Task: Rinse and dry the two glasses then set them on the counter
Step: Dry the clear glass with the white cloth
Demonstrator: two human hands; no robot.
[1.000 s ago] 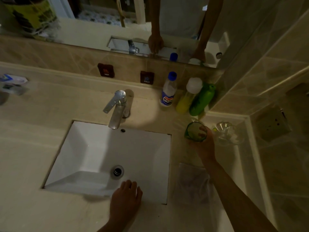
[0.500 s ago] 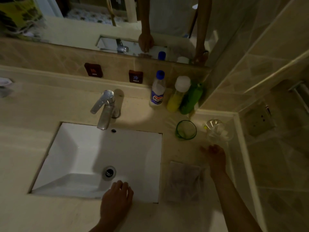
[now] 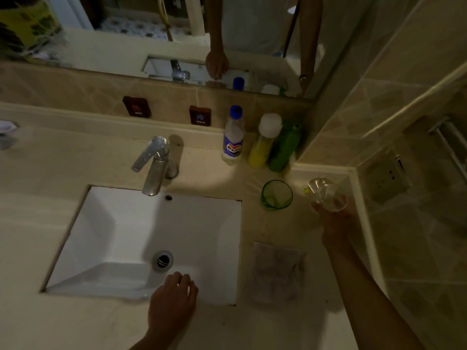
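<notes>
A green glass (image 3: pixel 277 195) stands upright on the counter (image 3: pixel 75 324) to the right of the white sink (image 3: pixel 141 238). Farther right, near the wall corner, my right hand (image 3: pixel 334 223) grips a clear glass (image 3: pixel 326 194) from the near side. My left hand (image 3: pixel 174 296) rests on the sink's front rim, fingers loosely apart, holding nothing. A folded cloth (image 3: pixel 275 272) lies flat on the counter between the sink and my right forearm.
A chrome faucet (image 3: pixel 154 165) stands behind the sink. Three bottles, blue-capped (image 3: pixel 233 136), yellow (image 3: pixel 265 142) and green (image 3: pixel 284 147), line the back wall. A tiled wall with a socket (image 3: pixel 386 178) bounds the right side. A mirror (image 3: pixel 151 34) runs above.
My right hand let go of the green glass, which now stands on the counter, then moved right and closed on the clear glass. The left hand stayed on the sink rim.
</notes>
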